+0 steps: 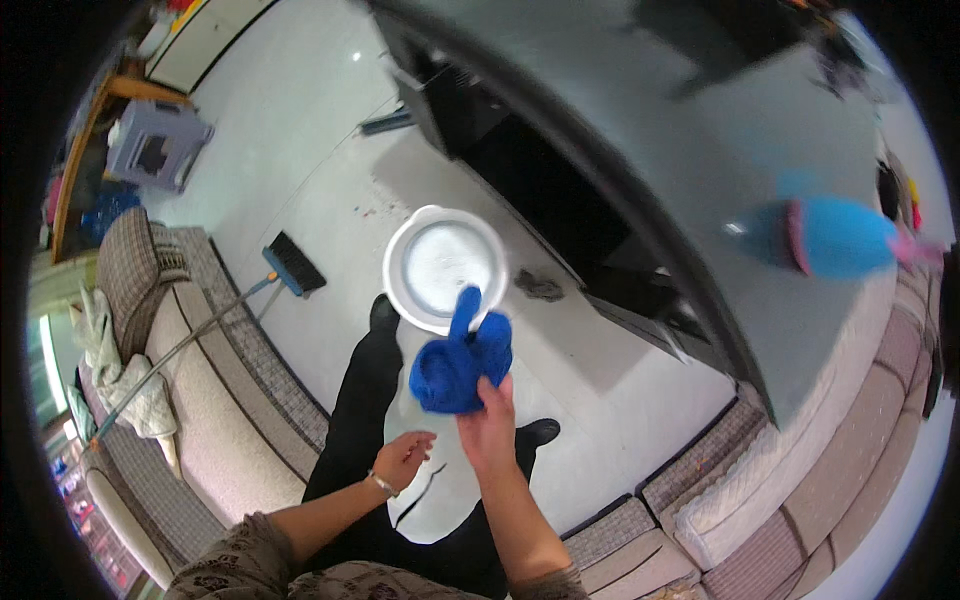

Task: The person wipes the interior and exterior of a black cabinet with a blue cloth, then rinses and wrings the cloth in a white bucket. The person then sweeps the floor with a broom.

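Observation:
My right hand [491, 420] grips a bunched blue cloth [457, 367], whose upper end hangs over the near rim of a white basin [395, 289]. The basin stands on the pale floor and holds what looks like water. My left hand [403, 459] is off to the left of the cloth and lower, its fingers loosely curled, with nothing seen in it. A band is on that wrist. Both of my legs, in black trousers, are spread on either side below the basin.
A broom [294, 264] leans against the sofa [202, 337] at left. On the right stands a grey-topped table [720, 127] with a blue and pink object [847, 238]. A dark clump [538, 285] lies beside the basin. Another sofa [817, 480] is at lower right, a pet carrier [157, 146] at upper left.

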A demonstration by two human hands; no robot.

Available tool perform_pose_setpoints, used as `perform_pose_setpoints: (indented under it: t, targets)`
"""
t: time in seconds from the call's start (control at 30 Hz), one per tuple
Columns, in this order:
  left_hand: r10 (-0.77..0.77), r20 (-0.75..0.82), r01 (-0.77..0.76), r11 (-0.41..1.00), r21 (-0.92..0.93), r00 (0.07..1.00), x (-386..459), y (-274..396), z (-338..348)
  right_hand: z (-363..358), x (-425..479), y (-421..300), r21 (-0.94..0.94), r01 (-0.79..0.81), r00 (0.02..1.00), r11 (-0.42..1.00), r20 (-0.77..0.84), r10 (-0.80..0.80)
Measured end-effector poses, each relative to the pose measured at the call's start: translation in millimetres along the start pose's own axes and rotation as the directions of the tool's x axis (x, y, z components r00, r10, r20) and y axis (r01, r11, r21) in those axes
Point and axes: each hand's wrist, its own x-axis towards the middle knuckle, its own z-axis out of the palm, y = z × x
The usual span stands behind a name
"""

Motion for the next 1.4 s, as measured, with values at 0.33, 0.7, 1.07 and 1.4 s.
perform_pose_setpoints:
  t: [0.33, 0.7, 1.07, 1.4]
  targets:
    - [-0.308, -0.154, 0.211, 0.868, -0.449, 0.939, 184, -47, -45, -75, 256, 64, -0.839, 0.199, 0.86, -0.507, 0.397, -0.319]
    - [-0.271, 0.025, 0.235, 0.777, -0.584, 0.962, 242, -81, -26, -119, 369, 127, -0.879, -0.361, 0.893, -0.31, -0.422, 0.157]
    - [-0.452, 0.084, 0.224, 0.266, -0.938, 0.888, 283, -69, -44, -76, 263, 102, -0.899, 0.217, 0.962, -0.38, 0.264, -0.076]
    - [-0.262, 0.343, 0.36, 0.017, -0.933, 0.902, 288, -61, -49, -34, 217, 98, -0.91, 0.406, 0.905, -0.079, 0.412, -0.101]
